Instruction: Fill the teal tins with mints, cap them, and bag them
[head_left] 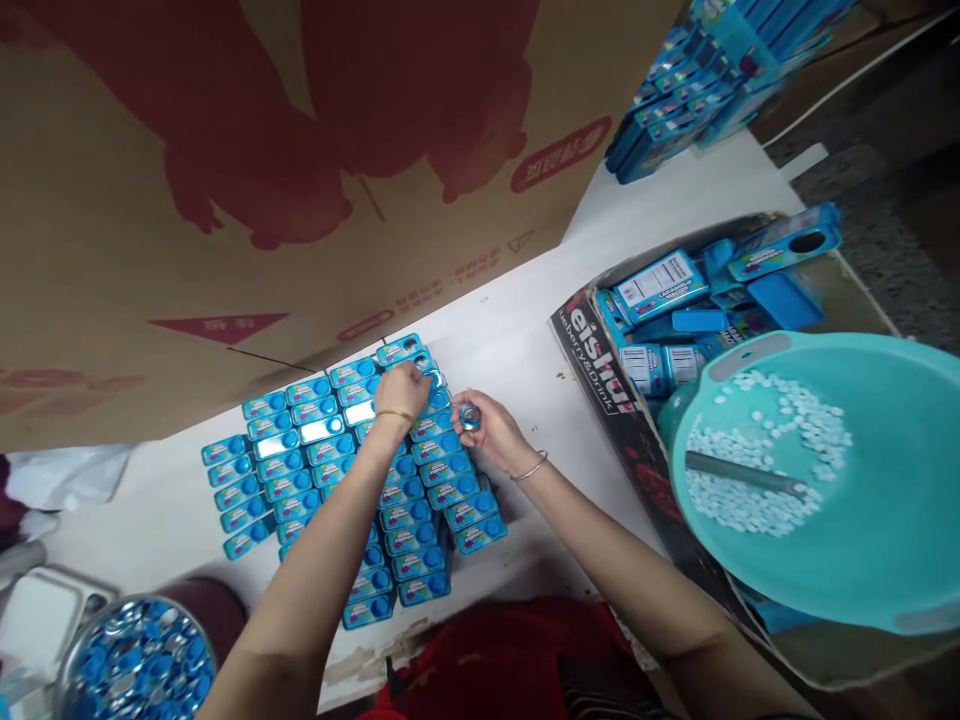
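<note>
Rows of small blue candy tins [405,540] stand on the white table, most with a round blue cap in the top. My left hand [403,392] reaches over the far right part of the rows. Its fingers are bent together at a tin top, and what they pinch is hidden. Just right of the rows, my right hand [491,428] is closed around a small round cap [470,416], its shiny side showing. At the far end, one tin [401,349] shows a dark opening in its top.
A steel pot [139,597] of loose blue caps stands lower left. On the right, a black carton [600,370] holds blue tins. A turquoise basin [892,480] with white candies and a scoop [739,472] rests over it. A large cardboard box [247,270] borders the far side.
</note>
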